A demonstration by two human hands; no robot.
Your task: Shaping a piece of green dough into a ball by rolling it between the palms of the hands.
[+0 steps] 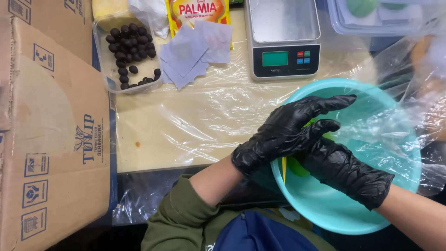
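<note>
We've got both black-gloved hands pressed together over the turquoise bowl (325,204), left hand (288,132) lying flat on top of the right hand (346,169), squashing a lump of green dough (297,166) between the palms so any bits drop into the bowl; only a sliver of it, plus some yellow, peeks out at the edge. The table is wrapped in clear plastic sheet (204,121), probably to stop sticking, and the digital scale (283,39), a tub of dark round balls (130,51) and small paper squares (193,51) sit within reach up top, cardboard box (51,130) parked left.
</note>
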